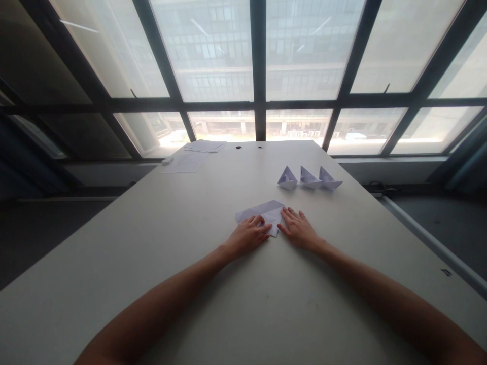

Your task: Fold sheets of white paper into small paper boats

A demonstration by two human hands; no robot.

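Long white table (163, 243), running up toward a wall of windows. Person at the near end, both bare forearms laid in over the top.

Folded white paper (262, 209) flat on the table between the hands, creases showing across it, one corner pointing toward the person. Left hand (248, 236) palm down over its near left part, fingers bent, thumb reaching across toward the right; whether it pinches a layer or only presses, I can't tell from here. Right hand (299, 231) open, nothing gripped, fingers stretched out, their tips at the paper's right edge.

Beyond the right hand, three folded paper boats upright in a row: left boat (287, 181), its peak facing nearly square on; middle boat (310, 181) just beside it; right boat (330, 180) close up against the middle one, touching or not unclear to me.

Far left corner: overlapping loose sheets (205, 146), a single sheet (182, 163) nearer, and a small white lump (167, 160) by the table's edge, too blurred to name. Dark window frame (258, 66) behind; blue curtain (26, 157) at far left. Pale building outside.
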